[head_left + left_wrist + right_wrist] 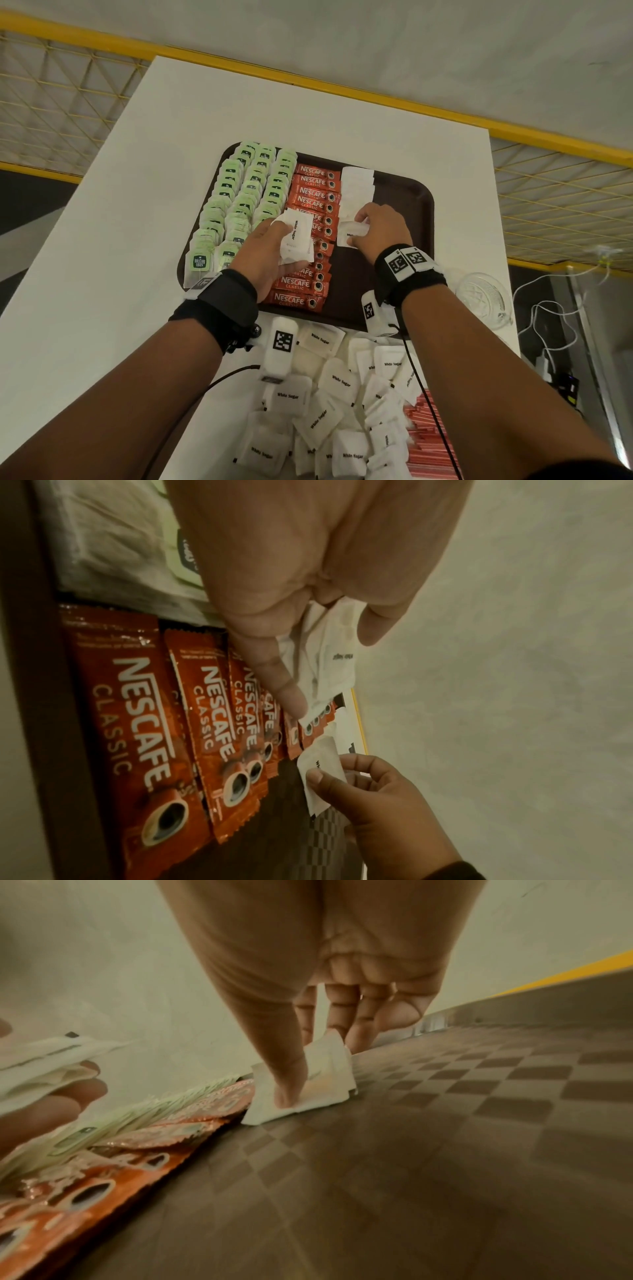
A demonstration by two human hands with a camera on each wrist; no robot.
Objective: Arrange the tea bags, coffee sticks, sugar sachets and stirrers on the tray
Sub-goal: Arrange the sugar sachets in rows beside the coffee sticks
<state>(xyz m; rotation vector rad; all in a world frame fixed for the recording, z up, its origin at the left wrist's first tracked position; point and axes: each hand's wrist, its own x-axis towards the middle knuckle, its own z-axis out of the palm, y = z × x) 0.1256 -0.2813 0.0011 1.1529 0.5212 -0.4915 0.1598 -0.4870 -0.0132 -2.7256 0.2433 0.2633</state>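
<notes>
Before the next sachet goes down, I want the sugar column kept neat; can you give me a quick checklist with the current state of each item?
1. Right hand pinches a sachet on the tray: ok.
2. Left hand holds spare sachets ready: ok.
3. Bare tray nearer than the sugar column: ok.
4. Sachet lined up with the column: cannot tell.
5. Coffee sticks undisturbed in their row: ok.
6. Stirrers on the tray: not ok, they lie on the table.
</notes>
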